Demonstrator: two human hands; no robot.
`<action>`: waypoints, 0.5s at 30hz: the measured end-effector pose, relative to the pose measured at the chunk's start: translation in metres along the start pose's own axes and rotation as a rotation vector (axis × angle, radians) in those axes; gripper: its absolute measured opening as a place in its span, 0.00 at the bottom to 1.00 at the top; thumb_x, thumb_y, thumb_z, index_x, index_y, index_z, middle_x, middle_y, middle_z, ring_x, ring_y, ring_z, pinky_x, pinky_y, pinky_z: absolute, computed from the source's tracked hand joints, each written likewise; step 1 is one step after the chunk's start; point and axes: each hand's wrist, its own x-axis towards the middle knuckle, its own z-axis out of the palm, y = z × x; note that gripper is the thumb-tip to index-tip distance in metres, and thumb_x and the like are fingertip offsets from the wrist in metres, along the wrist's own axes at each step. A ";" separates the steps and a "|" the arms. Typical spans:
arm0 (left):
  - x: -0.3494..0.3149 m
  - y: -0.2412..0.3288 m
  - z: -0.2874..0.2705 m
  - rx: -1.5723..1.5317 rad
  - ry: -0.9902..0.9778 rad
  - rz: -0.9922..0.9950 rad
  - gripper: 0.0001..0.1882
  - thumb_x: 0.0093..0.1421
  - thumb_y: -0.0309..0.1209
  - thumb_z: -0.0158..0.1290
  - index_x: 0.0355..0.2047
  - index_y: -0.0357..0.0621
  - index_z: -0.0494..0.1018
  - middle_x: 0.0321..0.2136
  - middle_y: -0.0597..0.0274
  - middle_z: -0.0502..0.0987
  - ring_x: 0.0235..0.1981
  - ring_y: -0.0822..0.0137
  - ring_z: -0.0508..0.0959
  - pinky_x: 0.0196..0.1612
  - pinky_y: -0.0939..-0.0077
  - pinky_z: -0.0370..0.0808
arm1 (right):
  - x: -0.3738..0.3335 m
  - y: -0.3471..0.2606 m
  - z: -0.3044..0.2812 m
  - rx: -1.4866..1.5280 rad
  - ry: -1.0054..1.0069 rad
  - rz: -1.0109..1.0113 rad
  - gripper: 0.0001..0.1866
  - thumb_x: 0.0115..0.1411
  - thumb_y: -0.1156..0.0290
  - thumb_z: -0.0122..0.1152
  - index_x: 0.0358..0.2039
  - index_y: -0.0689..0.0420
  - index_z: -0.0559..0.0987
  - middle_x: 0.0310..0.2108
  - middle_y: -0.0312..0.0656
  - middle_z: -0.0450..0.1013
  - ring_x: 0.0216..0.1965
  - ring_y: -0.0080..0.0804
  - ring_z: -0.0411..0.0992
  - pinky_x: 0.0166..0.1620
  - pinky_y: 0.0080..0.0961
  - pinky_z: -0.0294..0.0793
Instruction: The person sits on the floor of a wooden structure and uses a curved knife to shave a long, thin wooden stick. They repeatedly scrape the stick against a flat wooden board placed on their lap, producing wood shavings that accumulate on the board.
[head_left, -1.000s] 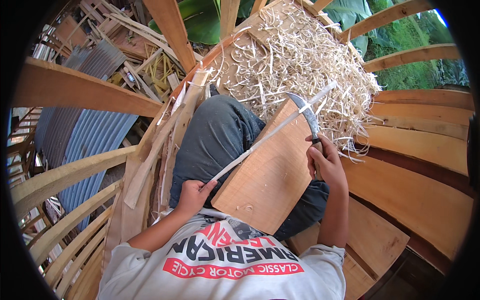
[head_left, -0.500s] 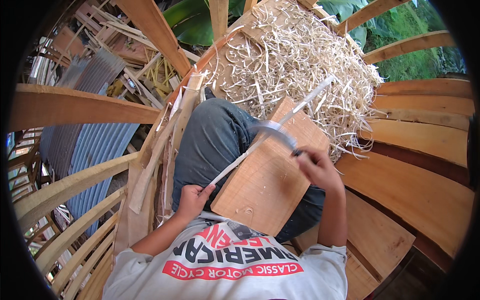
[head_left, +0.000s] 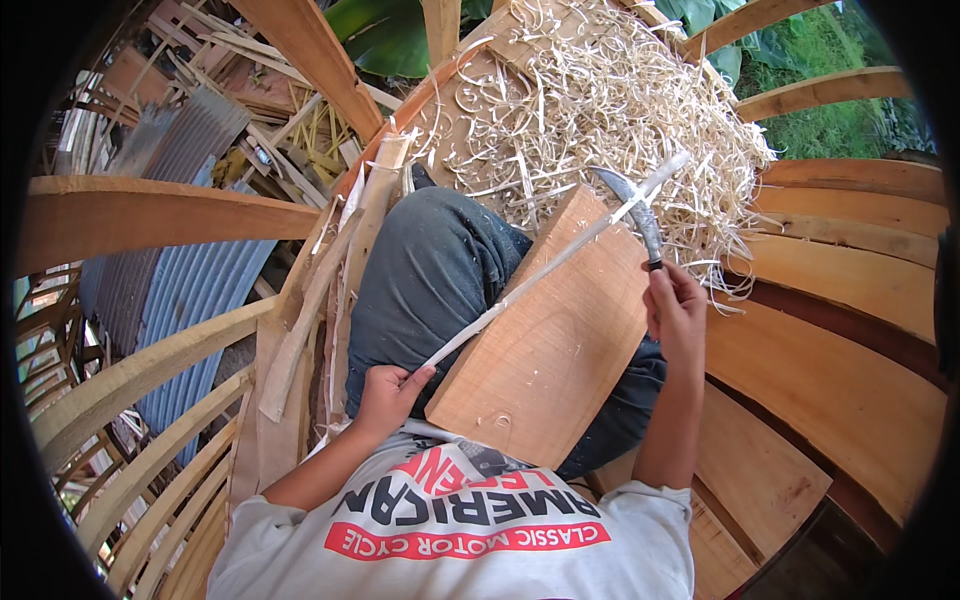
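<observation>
A thick wooden board lies slanted across my lap, its far end toward the pile of shavings. Over it runs a long thin pale strip, probably wood or bamboo, its near end pinched between thumb and fingers of my left hand. My right hand, beyond the board's right edge, grips the dark handle of a knife with a curved blade. That blade crosses the strip near its far end, over the board's far corner. A few small shaving bits rest on the board.
A big heap of curled shavings covers the floor ahead. Curved wooden ribs rise on the left, and planks line the right. Corrugated metal sheets and scrap wood lie outside at left. My bent knee is beside the board.
The knife has moved from the middle of the strip, where it was blurred, out to the far right near the strip's end. My left hand stays at the near end.
</observation>
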 end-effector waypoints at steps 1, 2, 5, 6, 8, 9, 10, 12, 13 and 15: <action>0.001 0.001 -0.001 -0.017 -0.007 0.000 0.26 0.59 0.37 0.56 0.10 0.30 0.66 0.05 0.66 0.56 0.13 0.81 0.54 0.14 0.76 0.52 | -0.001 -0.001 0.001 0.010 -0.010 -0.007 0.11 0.64 0.68 0.51 0.38 0.64 0.75 0.11 0.26 0.59 0.09 0.10 0.53 0.12 0.11 0.49; 0.001 0.002 -0.001 -0.027 -0.012 0.000 0.26 0.59 0.37 0.56 0.10 0.30 0.66 0.05 0.66 0.56 0.13 0.81 0.54 0.14 0.76 0.52 | -0.006 0.001 0.011 0.007 -0.045 0.027 0.12 0.64 0.69 0.51 0.38 0.65 0.75 0.11 0.26 0.58 0.09 0.10 0.52 0.12 0.11 0.48; 0.001 0.004 -0.001 -0.003 -0.007 -0.001 0.25 0.59 0.36 0.56 0.10 0.31 0.67 0.05 0.66 0.56 0.13 0.81 0.54 0.14 0.76 0.52 | -0.006 -0.001 0.005 -0.029 -0.203 0.105 0.12 0.64 0.68 0.50 0.38 0.64 0.74 0.11 0.28 0.59 0.08 0.11 0.52 0.11 0.12 0.48; 0.002 0.005 -0.002 -0.010 -0.007 -0.003 0.25 0.59 0.36 0.56 0.10 0.31 0.67 0.05 0.66 0.56 0.13 0.81 0.54 0.14 0.76 0.52 | 0.000 0.002 -0.001 -0.001 -0.084 0.041 0.12 0.64 0.67 0.50 0.38 0.64 0.74 0.11 0.28 0.59 0.08 0.11 0.52 0.11 0.12 0.49; 0.003 0.008 -0.002 -0.024 -0.003 -0.009 0.25 0.59 0.36 0.56 0.10 0.31 0.67 0.05 0.67 0.56 0.13 0.81 0.54 0.14 0.77 0.52 | 0.002 0.005 0.004 0.050 0.079 0.005 0.12 0.64 0.67 0.51 0.38 0.64 0.74 0.11 0.28 0.59 0.08 0.11 0.52 0.11 0.12 0.48; 0.002 0.007 -0.001 -0.019 -0.006 -0.014 0.25 0.59 0.36 0.56 0.10 0.31 0.67 0.05 0.67 0.56 0.13 0.81 0.54 0.14 0.77 0.52 | -0.002 0.007 0.011 0.099 0.033 0.037 0.12 0.64 0.67 0.51 0.38 0.65 0.74 0.11 0.28 0.59 0.08 0.11 0.52 0.11 0.12 0.47; 0.002 0.004 0.000 -0.013 -0.008 -0.018 0.25 0.59 0.36 0.56 0.10 0.31 0.67 0.05 0.67 0.56 0.13 0.81 0.54 0.14 0.77 0.52 | -0.003 0.002 0.008 0.018 -0.159 0.117 0.12 0.64 0.67 0.50 0.38 0.65 0.74 0.12 0.28 0.59 0.08 0.11 0.52 0.11 0.12 0.48; 0.002 0.003 -0.002 0.003 -0.009 -0.012 0.25 0.59 0.36 0.56 0.10 0.31 0.67 0.05 0.67 0.56 0.13 0.81 0.54 0.14 0.76 0.52 | -0.001 0.002 0.004 0.004 -0.117 0.102 0.12 0.64 0.68 0.50 0.38 0.65 0.74 0.12 0.28 0.59 0.08 0.11 0.53 0.11 0.12 0.49; 0.002 0.005 -0.002 0.010 -0.006 -0.005 0.25 0.59 0.36 0.56 0.10 0.31 0.67 0.05 0.68 0.56 0.13 0.81 0.54 0.14 0.76 0.52 | 0.005 0.007 0.003 0.066 0.115 0.010 0.11 0.64 0.68 0.50 0.38 0.64 0.74 0.12 0.28 0.59 0.08 0.11 0.53 0.11 0.12 0.49; 0.002 0.006 -0.001 0.008 -0.011 -0.007 0.25 0.59 0.36 0.56 0.10 0.31 0.67 0.05 0.68 0.56 0.13 0.81 0.54 0.14 0.76 0.52 | 0.007 0.001 0.001 0.050 0.082 0.000 0.11 0.64 0.68 0.49 0.38 0.64 0.74 0.12 0.27 0.58 0.09 0.11 0.53 0.11 0.11 0.48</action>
